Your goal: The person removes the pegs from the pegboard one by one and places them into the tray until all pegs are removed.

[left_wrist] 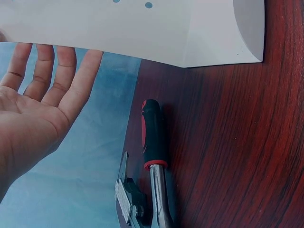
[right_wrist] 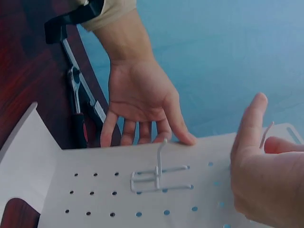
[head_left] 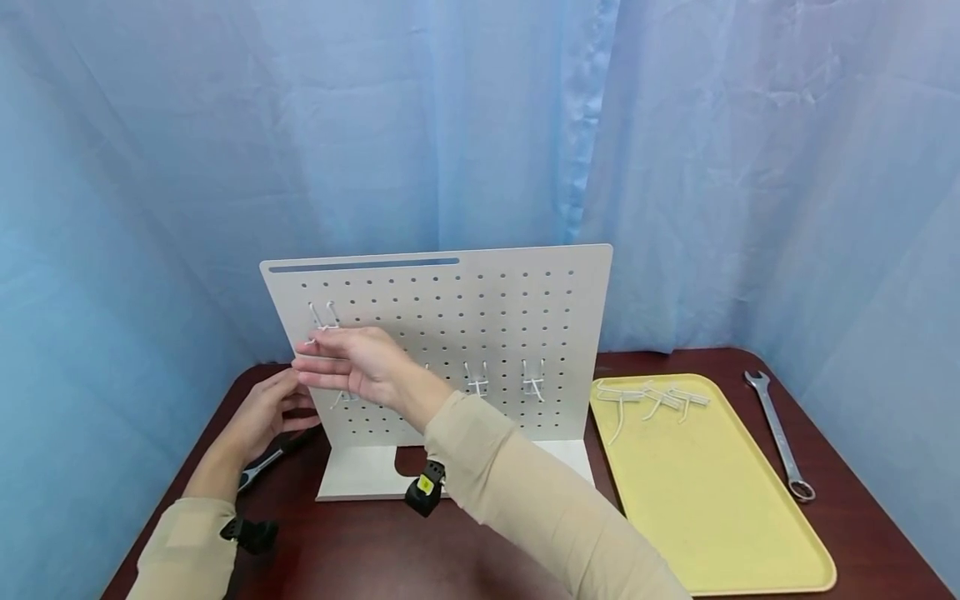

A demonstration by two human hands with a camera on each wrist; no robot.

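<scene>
A white pegboard [head_left: 450,333] stands upright on its base. My left hand [head_left: 262,412] holds its left edge; in the right wrist view the thumb lies at the front edge while the other fingers reach behind. My right hand [head_left: 363,362] is at the upper left of the board, fingers straight and pointing left, beside a white wire hook [head_left: 325,317]. That hook's tip shows between index finger and thumb in the right wrist view; the hand hides the rest there. Lower on the left side sits another wire hook [right_wrist: 159,178]. Two more hang at centre and right, including a right-hand hook [head_left: 533,385].
A yellow tray [head_left: 712,500] at the right holds several loose wire hooks [head_left: 660,398]. Beyond it lies a combination wrench [head_left: 780,437]. Left of the board are a ratchet [left_wrist: 154,137] with a black-and-red handle and a caliper-like tool [left_wrist: 124,199]. Blue curtains surround the table.
</scene>
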